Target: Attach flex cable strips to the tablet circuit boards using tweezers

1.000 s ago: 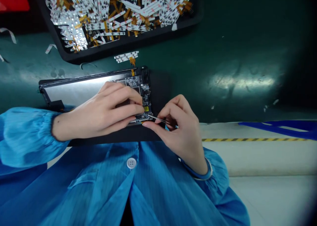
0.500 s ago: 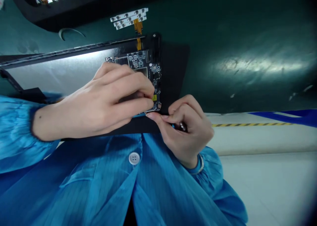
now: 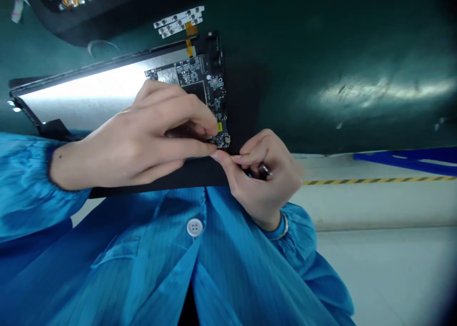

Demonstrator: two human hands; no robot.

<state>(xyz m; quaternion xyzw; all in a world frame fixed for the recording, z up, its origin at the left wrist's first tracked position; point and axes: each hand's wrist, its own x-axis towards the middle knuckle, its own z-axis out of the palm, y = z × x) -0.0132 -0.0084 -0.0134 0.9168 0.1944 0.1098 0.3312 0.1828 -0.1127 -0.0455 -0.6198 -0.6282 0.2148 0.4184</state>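
Observation:
An opened tablet-like device with a bare silver metal back lies in front of me, a black circuit board mounted at its right end. My left hand rests across the board, fingers bent, with fingertips by a yellow sticker and at the board's near right corner. What those fingertips pinch is hidden. At that same corner the thumb of my right hand meets the left fingertips. The right fingers are curled round a dark thing with a shiny metal end, mostly covered by the palm.
Beyond the device lie white strips with dark buttons and an orange flex cable. A black tray holding several small flex parts stands at the far left. A black mat lies under the device on the green table.
Device, strips and hands all appear slightly higher and further left, as the view has shifted. The left fingertip now meets the right thumb at the corner. Both hands stay at the board.

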